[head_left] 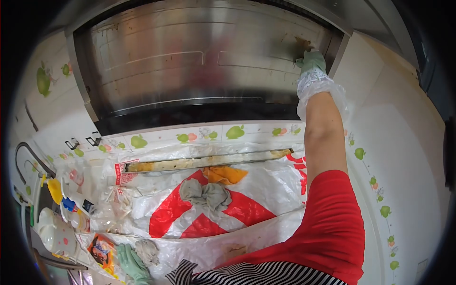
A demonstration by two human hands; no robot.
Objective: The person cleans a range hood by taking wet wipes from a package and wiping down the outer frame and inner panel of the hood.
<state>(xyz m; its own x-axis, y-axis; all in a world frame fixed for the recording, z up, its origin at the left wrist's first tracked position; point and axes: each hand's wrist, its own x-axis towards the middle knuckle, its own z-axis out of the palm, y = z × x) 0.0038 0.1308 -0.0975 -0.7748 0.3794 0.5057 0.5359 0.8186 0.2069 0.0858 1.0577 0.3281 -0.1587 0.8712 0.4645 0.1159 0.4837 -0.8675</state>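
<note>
My right hand [312,61], in a pale green rubber glove with a frilled plastic cuff, reaches up to the right end of the stained metal range hood [190,57]. Its fingers are curled against the panel, and whatever they may hold is hidden. A brown smear [302,43] shows on the metal just above the fingers. My left hand is out of view. An empty-looking green rubber glove [133,263] lies at the lower left, beside a crumpled grey rag [147,251].
Red and white plastic sheeting [251,209] covers the counter below. On it lie grey cloths [205,194], an orange cloth [225,175] and a long greasy metal strip [209,161]. A spray bottle [56,190], a white bucket [57,232] and a faucet [29,149] stand left.
</note>
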